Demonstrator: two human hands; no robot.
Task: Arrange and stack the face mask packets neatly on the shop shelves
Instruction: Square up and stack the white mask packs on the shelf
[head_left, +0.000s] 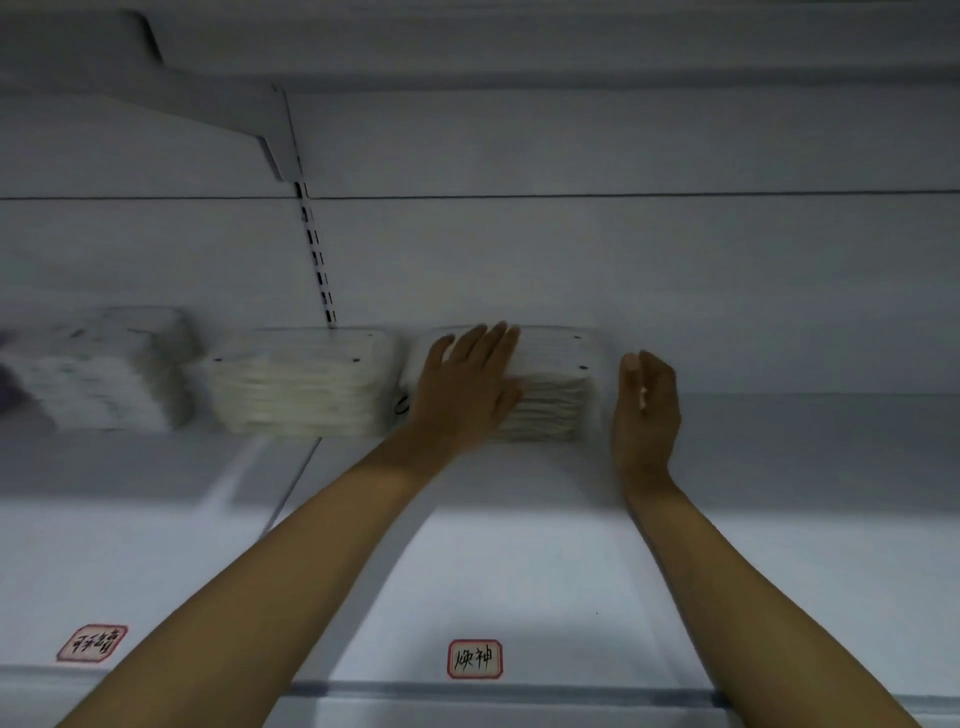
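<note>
While the left hand (467, 384) presses it, the packet stack (556, 395) lies flat, widthwise.

Three packet stacks (301, 387) side by side on shelf (519, 571).

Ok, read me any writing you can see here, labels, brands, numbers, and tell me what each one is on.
Red-bordered label on the front of the shelf, centre: handwritten Chinese, the second character reads "神"; the first is unclear.
Red-bordered label on the left, same shelf front: handwritten, tilted and blurred, not readable.
Mask packet stacks: no print can be made out; the picture is too blurred.
No numbers or brand names show.
</note>
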